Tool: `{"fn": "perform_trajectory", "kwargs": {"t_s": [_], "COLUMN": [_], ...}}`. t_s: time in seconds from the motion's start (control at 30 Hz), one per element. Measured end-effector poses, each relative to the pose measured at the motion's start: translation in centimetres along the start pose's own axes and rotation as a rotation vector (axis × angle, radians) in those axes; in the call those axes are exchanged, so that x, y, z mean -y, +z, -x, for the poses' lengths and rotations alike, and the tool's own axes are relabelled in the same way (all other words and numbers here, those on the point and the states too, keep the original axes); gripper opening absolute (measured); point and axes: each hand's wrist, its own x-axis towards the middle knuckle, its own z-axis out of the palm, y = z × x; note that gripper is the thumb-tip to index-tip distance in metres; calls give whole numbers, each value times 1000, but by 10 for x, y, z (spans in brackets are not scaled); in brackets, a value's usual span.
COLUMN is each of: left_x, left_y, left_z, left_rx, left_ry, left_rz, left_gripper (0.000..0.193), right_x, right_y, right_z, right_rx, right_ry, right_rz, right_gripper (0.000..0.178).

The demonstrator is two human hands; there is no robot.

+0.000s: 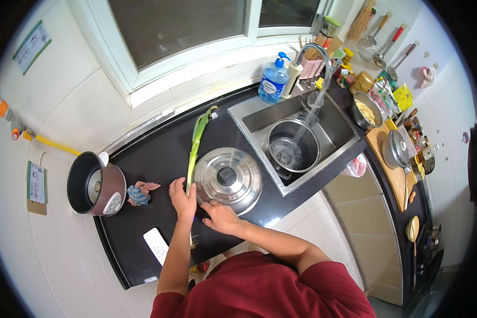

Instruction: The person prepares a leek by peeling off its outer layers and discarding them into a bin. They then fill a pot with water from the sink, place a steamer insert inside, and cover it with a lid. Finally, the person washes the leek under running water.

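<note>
Green at its leafy end, the long stalk [197,139] stretches over the dark table [164,140] beside a domed steel lid [215,161], the fingers of the left hand [182,199] wrapped around it. The right hand [221,217] sits by the lid's near rim; whether its fingers grip anything, I cannot tell. Handling the stem seems the current step; next calls for a steady left hold.

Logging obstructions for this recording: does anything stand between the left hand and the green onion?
Nothing visible does: the left hand has the green onion between thumb and fingers. The metal lid sits just to the right, not in between.
</note>
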Motion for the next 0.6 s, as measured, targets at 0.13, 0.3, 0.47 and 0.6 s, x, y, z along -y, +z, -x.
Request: {"fn": "perform_trajectory", "kwargs": {"t_s": [0.13,0.3,0.47,0.6], "left_x": [-45,-42,15,34], "left_y": [22,40,27,15], "left_z": [0,1,16,34], "left_rx": [111,63,-114,61], "left_ry": [100,51,14,-211], "left_rz": [66,34,-299,-424], "left_gripper": [34,29,37,38], "right_x": [-21,-39,-64,-67], "right_y": [-17,-42,-44,-51], "right_z": [25,57,78,90], "right_rx": [-7,-20,-67,-45], "right_ry": [36,106,108,114], "right_rz": [5,-35,-29,-13], "right_gripper": [43,37,37,37]}}
